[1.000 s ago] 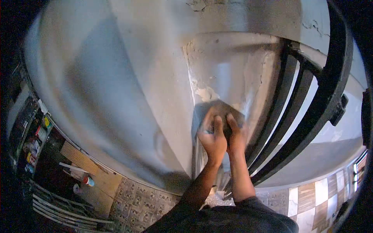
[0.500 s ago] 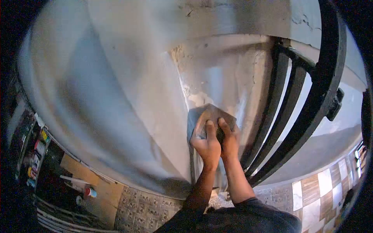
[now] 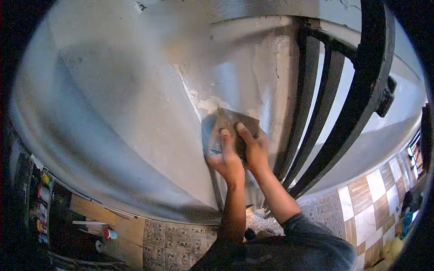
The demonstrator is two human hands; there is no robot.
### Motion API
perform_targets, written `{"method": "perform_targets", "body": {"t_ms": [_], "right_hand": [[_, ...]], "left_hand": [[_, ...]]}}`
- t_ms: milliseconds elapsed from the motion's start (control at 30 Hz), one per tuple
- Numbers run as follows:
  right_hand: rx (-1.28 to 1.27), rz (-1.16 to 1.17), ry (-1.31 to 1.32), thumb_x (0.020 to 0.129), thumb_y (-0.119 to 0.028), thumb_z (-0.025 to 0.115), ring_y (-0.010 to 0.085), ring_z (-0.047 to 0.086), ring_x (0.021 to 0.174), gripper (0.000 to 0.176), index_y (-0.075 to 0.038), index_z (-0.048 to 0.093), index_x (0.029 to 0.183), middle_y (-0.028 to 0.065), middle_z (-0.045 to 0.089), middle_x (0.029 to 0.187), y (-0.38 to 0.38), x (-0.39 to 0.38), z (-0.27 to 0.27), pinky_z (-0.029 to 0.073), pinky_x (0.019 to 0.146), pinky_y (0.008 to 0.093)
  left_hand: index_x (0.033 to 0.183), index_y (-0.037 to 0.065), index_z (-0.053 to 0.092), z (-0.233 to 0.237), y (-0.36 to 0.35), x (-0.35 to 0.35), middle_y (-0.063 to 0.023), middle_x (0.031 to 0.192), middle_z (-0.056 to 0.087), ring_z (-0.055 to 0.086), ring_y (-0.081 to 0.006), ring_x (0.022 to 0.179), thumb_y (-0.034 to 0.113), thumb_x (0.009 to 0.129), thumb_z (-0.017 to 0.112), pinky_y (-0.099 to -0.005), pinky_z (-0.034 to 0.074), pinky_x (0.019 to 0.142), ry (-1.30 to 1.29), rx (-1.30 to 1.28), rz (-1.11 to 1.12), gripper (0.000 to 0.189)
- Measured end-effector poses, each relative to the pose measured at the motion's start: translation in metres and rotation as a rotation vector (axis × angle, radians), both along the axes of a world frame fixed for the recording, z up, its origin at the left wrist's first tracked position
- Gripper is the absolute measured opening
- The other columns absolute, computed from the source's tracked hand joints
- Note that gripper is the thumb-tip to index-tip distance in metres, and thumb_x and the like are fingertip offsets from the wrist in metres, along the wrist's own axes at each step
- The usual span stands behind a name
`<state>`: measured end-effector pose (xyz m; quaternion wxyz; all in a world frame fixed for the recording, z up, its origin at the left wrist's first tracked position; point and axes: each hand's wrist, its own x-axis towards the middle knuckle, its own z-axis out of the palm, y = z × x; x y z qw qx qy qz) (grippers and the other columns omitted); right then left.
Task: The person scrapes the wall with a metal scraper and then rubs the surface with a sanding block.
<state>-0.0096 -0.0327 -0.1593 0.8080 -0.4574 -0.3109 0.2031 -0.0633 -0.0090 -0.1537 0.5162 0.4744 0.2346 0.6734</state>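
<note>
- Both hands pin a dark abrasive sheet (image 3: 231, 121) flat against the wall. Neither hand curls round it; the hold is pressure from palm and fingers.
- Left hand (image 3: 224, 161): lies on the lower left part of the sheet, with its fingers (image 3: 226, 137) stretched upward over the sheet's surface.
- Right hand (image 3: 254, 151): lies just beside the left hand and touches it, with its fingers (image 3: 242, 133) extended over the middle of the sheet.
- Abrasive sheet: sits on the narrow wall face (image 3: 257, 67) just right of a vertical corner. Its upper corner and right edge show past the fingertips; the rest is covered by the hands.
- Bare patch (image 3: 210, 105): pale, flaked plaster just above and to the left of the sheet, running up along the corner.
- Broad wall face (image 3: 113, 113): grey and smooth, stretching left from the corner.
- Black metal grille (image 3: 330, 104): vertical bars in a heavy frame just right of the narrow face, near the right hand but apart from it. A latch block (image 3: 384, 101) sits on the frame's outer side.
- Floor: patterned tiles (image 3: 181, 235) below the wall and chequered tiles (image 3: 370, 198) at lower right.
- Small red-and-white container (image 3: 107, 233): stands on the floor at lower left, well apart from the hands.
- Dark shirt (image 3: 294, 248): fills the lower edge of the head view.
</note>
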Motion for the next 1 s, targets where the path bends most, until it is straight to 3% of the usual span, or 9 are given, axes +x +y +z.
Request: {"method": "perform_targets", "body": {"t_ms": [200,300,333,467,567,767,933,967,1000], "right_hand": [[-0.59,-0.251,0.019,0.085,-0.031,0.058,0.0256,0.054,0.099,0.052,0.006,0.046,0.119,0.0187,0.056,0.113,-0.03,0.005,-0.208,0.042,0.088,0.036],[-0.331,0.124,0.447,0.087,-0.025,0.053,0.0227,0.056,0.093,0.038,-0.001,0.048,0.116,0.0119,0.058,0.104,-0.065,-0.029,-0.314,0.045,0.083,0.0352],[-0.283,0.306,0.528,0.088,-0.02,0.05,0.0195,0.058,0.082,0.025,-0.003,0.056,0.106,0.0081,0.063,0.092,-0.07,-0.03,-0.362,0.045,0.078,0.0336],[-0.495,0.369,1.139,0.09,-0.019,0.046,0.0208,0.06,0.08,0.021,-0.004,0.056,0.101,0.0084,0.063,0.09,-0.08,-0.036,-0.295,0.048,0.075,0.0353],[-0.351,0.687,0.989,0.093,-0.027,0.044,0.0203,0.06,0.079,0.023,-0.007,0.055,0.1,0.008,0.062,0.088,-0.077,-0.017,-0.352,0.05,0.073,0.034],[-0.635,0.385,1.004,0.092,-0.026,0.047,0.0272,0.06,0.085,0.033,-0.004,0.043,0.117,0.0116,0.054,0.105,-0.114,-0.013,-0.271,0.053,0.074,0.042],[-0.553,0.45,0.751,0.092,-0.021,0.05,0.0294,0.06,0.089,0.041,0.0,0.039,0.125,0.015,0.054,0.109,-0.138,-0.014,-0.326,0.056,0.065,0.0386],[-0.655,0.448,0.594,0.091,-0.022,0.052,0.0277,0.061,0.088,0.04,0.0,0.042,0.123,0.0147,0.055,0.109,-0.143,-0.017,-0.304,0.055,0.065,0.038],[-0.751,0.444,0.435,0.09,-0.022,0.054,0.0259,0.062,0.087,0.039,-0.001,0.045,0.122,0.0143,0.056,0.109,-0.147,-0.018,-0.285,0.055,0.065,0.0374]], "left_hand": [[0.112,0.0,0.057,-0.138,-0.037,-0.015,-0.0099,0.109,0.06,0.054,-0.0233,0.102,0.024,0.084,0.062,-0.0354,0.039,0.091,0.362,-0.185,-0.111,0.037],[0.118,0.002,0.052,-0.247,-0.048,-0.033,-0.0082,0.116,0.055,0.052,-0.02,0.103,0.014,0.08,0.06,-0.0319,0.041,0.088,0.035,-1.004,-0.376,0.041],[0.118,-0.001,0.053,-0.261,-0.056,-0.045,-0.0093,0.113,0.057,0.054,-0.024,0.096,0.013,0.079,0.062,-0.0369,0.041,0.083,0.408,-0.799,-0.388,0.042],[0.116,-0.001,0.055,-0.3,-0.056,-0.032,-0.0108,0.107,0.059,0.057,-0.0237,0.09,0.006,0.078,0.059,-0.0349,0.046,0.075,0.428,-0.909,-0.312,0.039],[0.119,0.001,0.055,-0.25,-0.062,-0.028,-0.0135,0.105,0.062,0.058,-0.0183,0.088,0.001,0.078,0.054,-0.031,0.046,0.074,0.593,-0.698,-0.325,0.041],[0.104,-0.004,0.059,-0.254,-0.056,-0.032,-0.0105,0.098,0.063,0.058,-0.0232,0.084,0.01,0.074,0.062,-0.0351,0.044,0.075,0.506,-0.669,-0.263,0.033],[0.098,-0.003,0.061,-0.245,-0.055,-0.041,-0.0095,0.094,0.063,0.058,-0.0228,0.084,0.011,0.074,0.065,-0.0363,0.044,0.076,0.589,-0.701,-0.273,0.028],[0.07,0.0,0.05,-0.245,-0.059,-0.04,-0.002,0.061,0.045,0.038,-0.0141,0.054,0.012,0.081,0.063,-0.0355,0.033,0.054,0.511,-0.611,-0.243,0.021],[0.07,0.0,0.05,-0.234,-0.064,-0.038,-0.002,0.061,0.045,0.038,-0.0141,0.054,0.012,0.081,0.063,-0.0355,0.033,0.054,0.503,-0.599,-0.238,0.021]]}}
